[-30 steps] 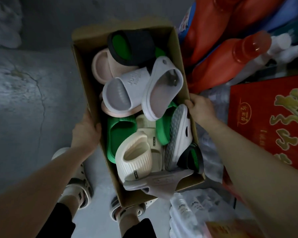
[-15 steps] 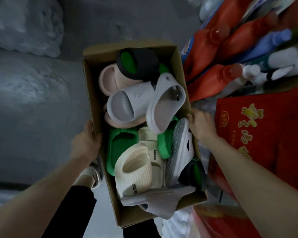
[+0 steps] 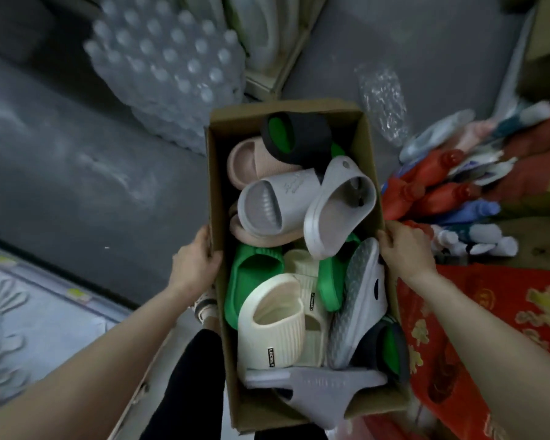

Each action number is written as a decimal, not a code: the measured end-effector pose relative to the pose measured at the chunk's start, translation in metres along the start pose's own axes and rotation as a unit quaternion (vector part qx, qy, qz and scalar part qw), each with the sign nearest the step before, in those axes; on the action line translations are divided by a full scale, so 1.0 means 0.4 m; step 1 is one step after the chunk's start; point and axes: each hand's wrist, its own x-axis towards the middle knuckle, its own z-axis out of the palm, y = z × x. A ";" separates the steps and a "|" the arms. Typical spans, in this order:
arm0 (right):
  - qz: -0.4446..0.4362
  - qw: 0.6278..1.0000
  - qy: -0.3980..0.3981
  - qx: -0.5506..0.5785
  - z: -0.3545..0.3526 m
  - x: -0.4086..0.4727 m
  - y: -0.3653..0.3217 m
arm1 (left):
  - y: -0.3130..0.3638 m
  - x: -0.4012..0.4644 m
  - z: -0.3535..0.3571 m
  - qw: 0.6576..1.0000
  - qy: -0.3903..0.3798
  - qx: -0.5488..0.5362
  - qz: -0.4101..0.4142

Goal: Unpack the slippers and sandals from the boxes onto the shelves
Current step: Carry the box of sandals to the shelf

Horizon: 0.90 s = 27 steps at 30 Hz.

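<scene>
Head camera, steeply downward, close above box (image 3: 367, 160), single view

The cardboard box (image 3: 367, 147) sits between the left hand (image 3: 194, 265) and the right hand (image 3: 405, 249), each at a long side wall. Slippers (image 3: 283, 201) lie piled inside it. Shrink-wrapped water bottles (image 3: 169, 68) stand behind and to its left; detergent bottles (image 3: 432, 188) lie to its right, a gift box (image 3: 489, 312) nearer.

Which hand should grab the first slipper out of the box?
Probably the right hand. Both hands grip the box sides, but the right sits beside the grey slipper standing along that wall. The left hand would keep holding the box.
</scene>
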 end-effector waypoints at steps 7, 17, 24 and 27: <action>-0.035 0.998 -0.012 -0.060 -0.184 0.080 -0.332 | -0.054 0.004 -0.309 0.998 0.042 -0.054 -0.006; -0.131 0.989 -0.034 -0.066 -0.372 0.302 -0.842 | -0.149 0.122 -0.704 0.987 0.123 -0.083 -0.060; -0.232 0.968 -0.063 -0.079 -0.439 0.588 -1.126 | -0.174 0.260 -0.838 0.960 0.173 -0.164 -0.144; -0.266 0.956 -0.070 -0.098 -0.454 0.738 -1.228 | -0.163 0.344 -0.850 0.946 0.188 -0.194 -0.180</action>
